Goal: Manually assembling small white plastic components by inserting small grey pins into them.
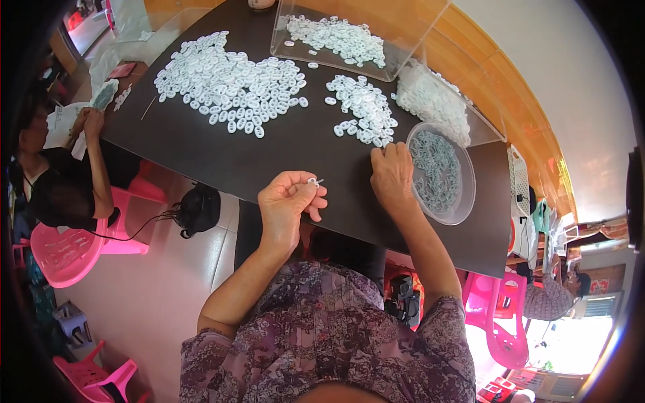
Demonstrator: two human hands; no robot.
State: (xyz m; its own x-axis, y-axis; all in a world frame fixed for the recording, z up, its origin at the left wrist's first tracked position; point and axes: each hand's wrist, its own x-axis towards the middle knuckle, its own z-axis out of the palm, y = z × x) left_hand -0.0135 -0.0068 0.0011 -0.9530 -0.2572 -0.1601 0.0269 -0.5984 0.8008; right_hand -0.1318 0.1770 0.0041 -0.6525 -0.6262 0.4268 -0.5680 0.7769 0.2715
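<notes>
My left hand [285, 207] is held over the front edge of the dark table [282, 154]. Its thumb and forefinger pinch a small whitish piece with a thin grey end [314, 182], too small to name. At the near end of a small pile of white oval two-holed pieces [366, 111], my right hand [393, 178] has its fingers bent down and drawn together. Whatever those fingertips may hold is hidden. Beside this hand stands a round clear tub [468, 191] containing many small grey-green pieces [435, 164].
A larger heap of white oval pieces [232, 84] covers the far left. Clear bins [396, 67] with more pieces stand along the back. A thin stick [148, 107] lies at the left. Another person [64, 168] sits there; pink chairs [497, 316] flank the table.
</notes>
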